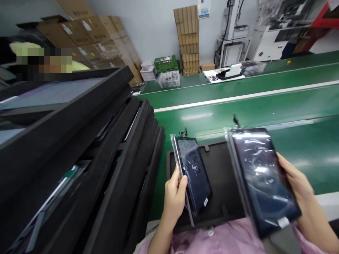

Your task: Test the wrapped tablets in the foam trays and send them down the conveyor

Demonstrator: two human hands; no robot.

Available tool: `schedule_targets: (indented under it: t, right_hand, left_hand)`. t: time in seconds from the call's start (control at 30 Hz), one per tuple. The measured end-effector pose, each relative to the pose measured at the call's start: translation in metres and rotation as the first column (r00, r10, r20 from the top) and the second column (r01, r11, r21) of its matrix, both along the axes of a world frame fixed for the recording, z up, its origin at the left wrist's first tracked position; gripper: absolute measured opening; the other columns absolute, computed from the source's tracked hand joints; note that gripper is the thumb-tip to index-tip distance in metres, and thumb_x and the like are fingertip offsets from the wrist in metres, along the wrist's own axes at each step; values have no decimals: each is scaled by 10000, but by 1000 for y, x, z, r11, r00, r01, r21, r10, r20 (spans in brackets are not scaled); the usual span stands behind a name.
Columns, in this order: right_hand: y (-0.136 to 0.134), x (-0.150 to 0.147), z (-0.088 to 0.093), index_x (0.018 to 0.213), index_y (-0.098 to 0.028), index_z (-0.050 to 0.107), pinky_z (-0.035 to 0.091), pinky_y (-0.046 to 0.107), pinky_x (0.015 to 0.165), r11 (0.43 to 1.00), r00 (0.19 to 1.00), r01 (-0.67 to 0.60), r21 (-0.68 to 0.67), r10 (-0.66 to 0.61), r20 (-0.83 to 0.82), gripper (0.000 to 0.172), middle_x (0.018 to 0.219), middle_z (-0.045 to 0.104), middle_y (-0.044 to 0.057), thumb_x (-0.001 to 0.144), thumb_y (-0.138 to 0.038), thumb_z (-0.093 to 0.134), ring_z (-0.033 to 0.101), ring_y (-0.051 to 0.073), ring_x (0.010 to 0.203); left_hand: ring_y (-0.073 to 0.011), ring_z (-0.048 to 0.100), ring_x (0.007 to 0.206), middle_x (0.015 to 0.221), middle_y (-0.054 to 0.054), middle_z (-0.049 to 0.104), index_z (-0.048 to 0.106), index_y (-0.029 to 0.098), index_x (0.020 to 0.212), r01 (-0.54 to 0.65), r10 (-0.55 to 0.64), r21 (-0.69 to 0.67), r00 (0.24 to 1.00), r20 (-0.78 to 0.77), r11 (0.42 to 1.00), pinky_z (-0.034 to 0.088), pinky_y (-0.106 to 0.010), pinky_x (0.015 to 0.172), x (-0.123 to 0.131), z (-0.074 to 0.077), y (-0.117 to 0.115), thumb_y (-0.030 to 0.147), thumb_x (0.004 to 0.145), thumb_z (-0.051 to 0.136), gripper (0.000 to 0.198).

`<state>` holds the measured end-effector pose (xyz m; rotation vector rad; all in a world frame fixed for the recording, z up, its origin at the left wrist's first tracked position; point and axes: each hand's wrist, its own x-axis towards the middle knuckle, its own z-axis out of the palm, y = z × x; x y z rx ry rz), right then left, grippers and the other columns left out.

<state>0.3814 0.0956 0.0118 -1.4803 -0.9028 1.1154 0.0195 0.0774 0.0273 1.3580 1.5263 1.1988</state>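
The left hand is closed on the near left edge of the left panel, a dark screen in clear film, with the thumb on its face. The right hand grips the right edge of the right panel, likewise film-wrapped. Both panels are held tilted above the foam tray, which lies on the green surface. A stack of black trays stands at left.
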Motion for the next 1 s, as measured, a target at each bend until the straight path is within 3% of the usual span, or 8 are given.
schedule_targets:
  t: [0.13, 0.3, 0.47, 0.53, 0.6, 0.7, 0.87, 1.0]
  right_hand:
    - [36, -4, -9, 1165, -248, 693, 592, 394, 815, 985, 993, -119, -123, 117, -23, 603, 1223, 714, 108, 723, -657, 706, 702, 326, 1041]
    - [58, -1, -28, 1068, -195, 710, 536, 524, 959, 984, 859, -119, -132, 168, 484, 512, 1108, 741, 146, 778, -581, 541, 680, 372, 1078]
    - [28, -36, -22, 1197, -143, 677, 424, 609, 1078, 977, 648, -29, 212, -143, 748, 556, 1252, 662, 220, 922, -533, 392, 592, 383, 1222]
    - [13, -66, -20, 1322, -168, 612, 400, 576, 1124, 961, 754, -71, 266, -123, 645, 595, 1353, 610, 202, 950, -579, 396, 545, 342, 1299]
    - [4, -96, -19, 1413, -227, 542, 453, 536, 1091, 967, 913, -190, 170, 111, 392, 653, 1324, 640, 168, 946, -661, 403, 598, 302, 1247]
    - [3, -133, -17, 1393, -275, 571, 526, 501, 1006, 925, 919, -374, 73, 380, -103, 705, 1203, 709, 125, 894, -758, 450, 665, 287, 1142]
    - [4, -154, -5, 1037, -267, 762, 559, 468, 967, 971, 860, -239, 18, 220, -460, 567, 1047, 763, 67, 703, -723, 734, 697, 298, 1040]
    - [-9, -130, -1, 915, -274, 769, 602, 433, 876, 997, 919, -69, 17, 70, -388, 441, 940, 773, 32, 688, -651, 776, 718, 264, 888]
  left_hand:
    - [-293, 641, 1207, 1270, -94, 713, 642, 154, 1344, -66, 72, -38, 978, 198, 997, 513, -346, 1014, 0, -5, 6, 518, 857, 639, 607]
    - [-338, 618, 1250, 1310, -132, 687, 674, 137, 1296, -151, 212, -165, 861, 463, 975, 523, -391, 1029, -6, -18, 11, 543, 712, 781, 719]
    - [-329, 725, 1033, 1183, -130, 748, 666, 136, 1308, -241, 328, -229, 783, 529, 943, 614, -352, 821, -9, -16, 5, 534, 649, 838, 789]
    - [-315, 754, 889, 1078, -122, 779, 676, 137, 1296, -265, 356, -241, 769, 531, 933, 627, -344, 713, -7, -10, 2, 548, 623, 850, 808]
    - [-311, 757, 850, 1053, -123, 784, 693, 136, 1272, -283, 360, -223, 767, 531, 933, 632, -347, 693, -3, -2, -2, 555, 611, 855, 799]
    - [-340, 723, 1043, 1195, -132, 743, 693, 151, 1275, -254, 291, -143, 800, 526, 957, 628, -364, 817, 5, 1, -9, 554, 654, 834, 753]
    - [-367, 638, 1222, 1320, -140, 680, 671, 194, 1319, -1, -22, 48, 887, 461, 999, 576, -412, 972, 7, -15, -34, 671, 735, 743, 757]
    - [-388, 603, 1264, 1420, -177, 598, 525, 175, 1469, 419, -449, 161, 843, 295, 893, 528, -474, 1030, 1, -9, -44, 836, 807, 479, 937]
